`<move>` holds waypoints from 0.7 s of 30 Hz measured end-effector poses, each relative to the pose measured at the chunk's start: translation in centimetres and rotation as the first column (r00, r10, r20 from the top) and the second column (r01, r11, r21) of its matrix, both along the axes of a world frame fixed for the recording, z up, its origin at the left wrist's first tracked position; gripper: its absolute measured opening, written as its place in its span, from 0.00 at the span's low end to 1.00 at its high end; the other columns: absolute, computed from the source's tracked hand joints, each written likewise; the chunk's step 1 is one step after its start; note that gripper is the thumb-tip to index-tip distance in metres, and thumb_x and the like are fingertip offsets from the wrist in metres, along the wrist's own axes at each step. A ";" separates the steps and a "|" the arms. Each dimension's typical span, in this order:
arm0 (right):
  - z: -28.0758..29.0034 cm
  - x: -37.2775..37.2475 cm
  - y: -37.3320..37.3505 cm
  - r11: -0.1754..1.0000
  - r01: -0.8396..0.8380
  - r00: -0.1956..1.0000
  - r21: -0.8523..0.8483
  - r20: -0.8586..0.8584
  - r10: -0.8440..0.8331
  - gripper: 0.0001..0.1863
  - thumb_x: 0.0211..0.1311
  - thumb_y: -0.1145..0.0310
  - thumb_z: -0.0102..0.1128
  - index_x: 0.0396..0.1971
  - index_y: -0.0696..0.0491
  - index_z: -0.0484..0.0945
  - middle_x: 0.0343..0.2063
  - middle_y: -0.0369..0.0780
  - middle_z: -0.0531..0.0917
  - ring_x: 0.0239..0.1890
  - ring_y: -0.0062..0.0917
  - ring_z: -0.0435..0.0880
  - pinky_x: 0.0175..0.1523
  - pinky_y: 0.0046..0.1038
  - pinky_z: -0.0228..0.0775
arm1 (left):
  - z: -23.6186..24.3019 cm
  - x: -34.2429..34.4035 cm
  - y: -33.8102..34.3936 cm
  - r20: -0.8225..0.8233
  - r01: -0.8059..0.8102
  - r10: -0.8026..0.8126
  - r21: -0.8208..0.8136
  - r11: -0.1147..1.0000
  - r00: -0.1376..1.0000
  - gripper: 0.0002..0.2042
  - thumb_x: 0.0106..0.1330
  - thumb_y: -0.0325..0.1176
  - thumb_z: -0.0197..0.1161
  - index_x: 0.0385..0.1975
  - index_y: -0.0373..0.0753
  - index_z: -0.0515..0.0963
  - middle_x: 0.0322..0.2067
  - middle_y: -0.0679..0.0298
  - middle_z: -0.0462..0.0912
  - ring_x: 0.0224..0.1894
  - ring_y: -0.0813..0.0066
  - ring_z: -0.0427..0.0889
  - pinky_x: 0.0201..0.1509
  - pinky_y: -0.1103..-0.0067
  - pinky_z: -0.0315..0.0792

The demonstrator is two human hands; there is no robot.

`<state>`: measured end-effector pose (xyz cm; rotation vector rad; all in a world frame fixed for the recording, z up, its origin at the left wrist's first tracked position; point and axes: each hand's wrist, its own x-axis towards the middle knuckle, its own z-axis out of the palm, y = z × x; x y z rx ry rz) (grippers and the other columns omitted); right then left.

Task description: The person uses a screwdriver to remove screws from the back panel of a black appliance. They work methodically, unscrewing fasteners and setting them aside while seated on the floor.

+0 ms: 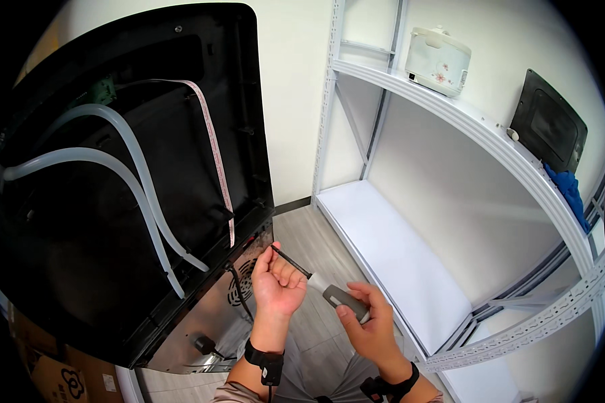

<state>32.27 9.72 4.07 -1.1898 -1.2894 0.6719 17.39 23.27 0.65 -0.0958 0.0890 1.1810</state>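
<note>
My right hand grips a grey and white electric screwdriver. Its long black bit points up and left toward my other hand. Palm up and fingers curled, my left hand pinches the bit's far end between thumb and forefinger. Whether a screw sits at that tip is too small to tell. Left of my hands stands a machine with a large black housing, open toward me, over a metal lower body with a round vent. Two translucent hoses and a pale flat ribbon cable hang inside the housing.
On the right is a white metal shelving rack. Its upper shelf carries a white flowered rice cooker, a black panel and a blue cloth. Cardboard boxes are at the lower left. A black cable hangs beside the vent.
</note>
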 end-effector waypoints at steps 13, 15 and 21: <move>-0.3 0.2 0.3 1.000 0.022 0.999 -0.022 0.025 -0.022 0.21 0.58 0.69 0.67 0.50 0.58 0.74 0.39 0.44 0.82 0.37 0.22 0.81 0.43 0.24 0.72 | 0.4 0.0 -0.2 -0.063 -0.006 0.005 -0.023 1.000 0.998 0.09 0.71 0.39 0.52 0.34 0.45 0.79 0.10 0.78 0.51 0.12 0.84 0.50 0.16 0.84 0.47; 0.7 0.4 0.0 0.972 -0.055 0.992 -0.230 -0.124 0.027 0.21 0.58 0.69 0.67 0.50 0.58 0.74 0.38 0.43 0.83 0.36 0.20 0.80 0.41 0.22 0.71 | 0.3 -0.2 -0.2 -0.062 -0.007 0.006 -0.015 1.000 0.998 0.09 0.71 0.39 0.52 0.35 0.45 0.79 0.10 0.78 0.51 0.12 0.84 0.50 0.16 0.83 0.46; -0.5 0.5 0.6 0.998 0.026 0.993 0.049 0.115 -0.031 0.21 0.53 0.73 0.69 0.48 0.57 0.75 0.32 0.38 0.80 0.31 0.17 0.75 0.36 0.20 0.68 | 0.1 -0.1 -0.1 -0.045 0.013 -0.013 -0.001 1.000 0.999 0.10 0.72 0.39 0.52 0.37 0.45 0.80 0.11 0.77 0.51 0.12 0.84 0.50 0.17 0.83 0.47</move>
